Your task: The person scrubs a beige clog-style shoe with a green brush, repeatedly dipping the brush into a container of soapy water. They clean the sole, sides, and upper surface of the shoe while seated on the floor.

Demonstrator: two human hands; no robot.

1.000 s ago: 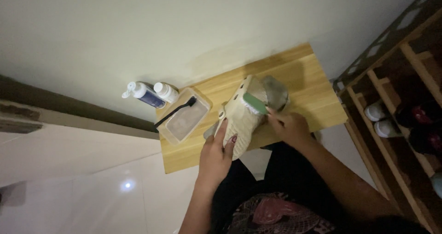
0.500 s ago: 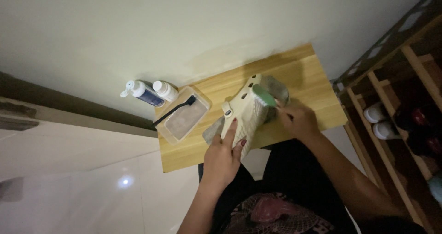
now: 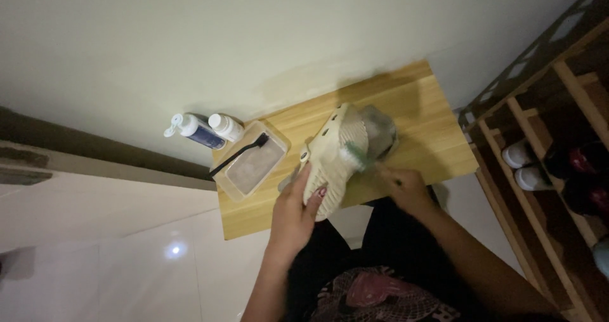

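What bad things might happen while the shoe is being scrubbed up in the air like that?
The left hand grips only one end of the cream shoe, so hard strokes from the green brush in the right hand might twist it loose. The shoe hangs above the wooden table, so drips may wet the wood. The tub beside it, with a black brush across its rim, might get bumped.

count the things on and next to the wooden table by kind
bottles: 2
clear tub: 1
brushes, black and green: 2
cream clog: 1
grey bowl: 1
total: 7
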